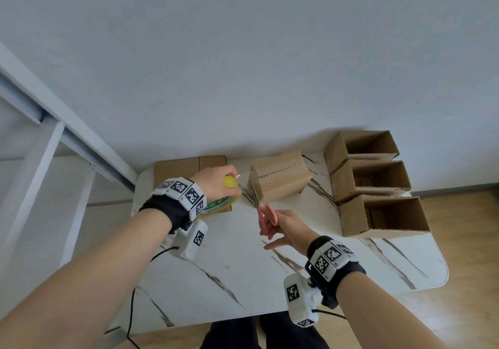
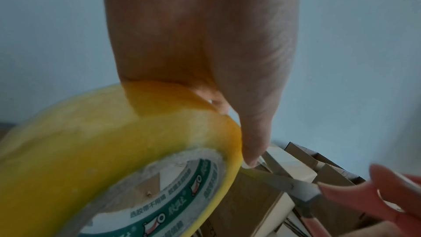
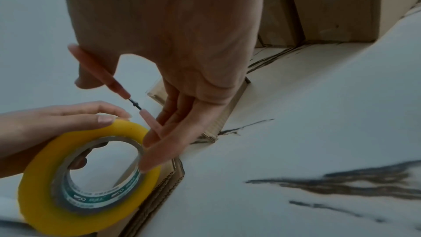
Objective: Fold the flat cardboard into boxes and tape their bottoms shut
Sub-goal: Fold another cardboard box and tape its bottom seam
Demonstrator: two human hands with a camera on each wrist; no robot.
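Right now it's the cutting step: left hand (image 1: 216, 184) curled round the yellow tape roll (image 3: 86, 183), just left of the upturned box (image 1: 280, 177), while right hand (image 1: 283, 227) holds pink-handled scissors (image 2: 318, 192), blades apparently parted at the strip. Next, a clean snip close to the roll, then smoothing the tail down.

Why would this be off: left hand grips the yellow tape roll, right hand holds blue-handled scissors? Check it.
One detail is wrong: the scissors have pink handles, not blue, as the left wrist view shows. The left hand does grip the yellow tape roll, and the right hand holds the scissors.
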